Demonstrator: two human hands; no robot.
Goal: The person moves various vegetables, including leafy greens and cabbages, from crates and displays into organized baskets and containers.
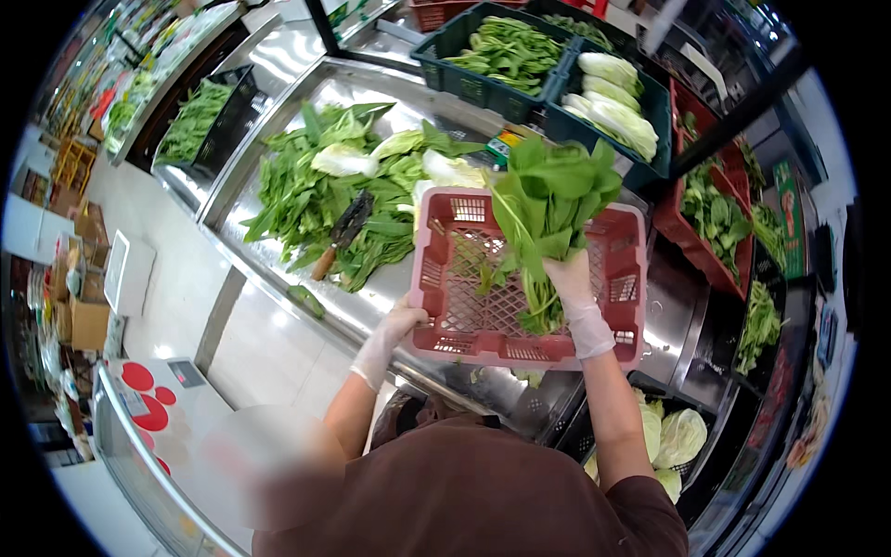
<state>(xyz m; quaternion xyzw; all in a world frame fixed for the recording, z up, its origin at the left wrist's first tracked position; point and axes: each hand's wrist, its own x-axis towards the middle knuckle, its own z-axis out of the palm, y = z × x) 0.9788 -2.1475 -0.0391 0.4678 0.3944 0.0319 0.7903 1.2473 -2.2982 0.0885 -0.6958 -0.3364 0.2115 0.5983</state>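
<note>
A red plastic crate (426, 278) with a lattice floor rests at the metal counter's edge in front of me. My left hand (395, 331), in a thin pale glove, grips the crate's near left corner. Gloved too, my right hand (574, 292) holds a bunch of leafy greens (560, 188) over the crate, leaves pointing away from me. A few loose green leaves (491, 275) show at the crate's floor. Left of the crate a heap of trimmed leaves (292, 188) covers part of the counter, and a knife with a wooden handle (325, 263) and dark blade lies on it.
Beyond stand dark green crates, one of leafy greens (511, 52), one of napa cabbages (616, 115). Red crates (703, 257) of greens are at the right. A black crate of cabbages (686, 438) is beside my right arm. The counter's metal rim (271, 285) runs along the left.
</note>
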